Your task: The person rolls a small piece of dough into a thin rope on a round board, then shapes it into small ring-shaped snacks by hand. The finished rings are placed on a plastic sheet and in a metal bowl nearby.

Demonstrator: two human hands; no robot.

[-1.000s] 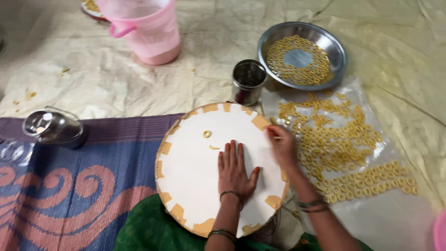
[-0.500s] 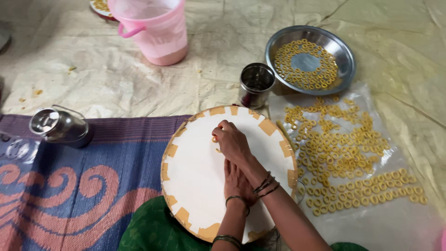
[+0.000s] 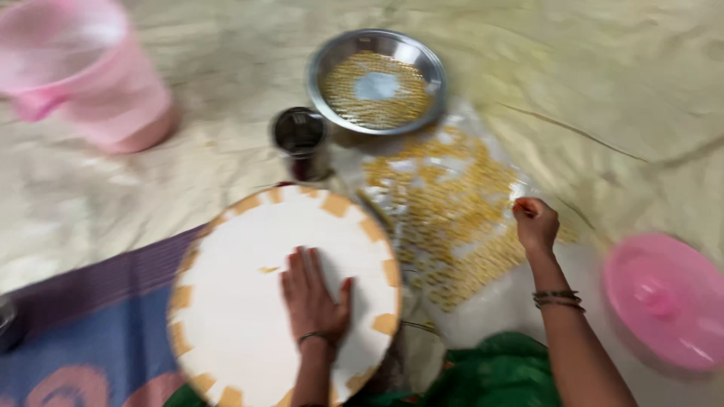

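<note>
Frame is motion-blurred. Left hand [image 3: 313, 298] lies flat, fingers spread, palm down on the round white board [image 3: 249, 316] with orange edge patches, lower centre of frame; it grips nothing, just presses the board. One small yellowish ring piece [image 3: 268, 269] sits on the board just left of the fingertips.

Right hand [image 3: 535, 224] is at centre right, fingers curled in and pinched at the right edge of the spread of yellow ring snacks [image 3: 445, 218] on the clear plastic sheet [image 3: 513, 294]. Looks like a pinch on a small piece, but blur hides whether anything is between the fingertips: cannot tell.

Step, as I judge it: laying a shaped ring out on the sheet among the others. The next move would call for a gentle release without disturbing the neighbours.

Rings are small, pale yellow, closely packed. More fill the steel plate [image 3: 377, 83], upper centre; a steel cup [image 3: 300, 139] stands left of it. Pink jug [image 3: 83, 75] upper left, pink lid [image 3: 667, 301] lower right.
</note>
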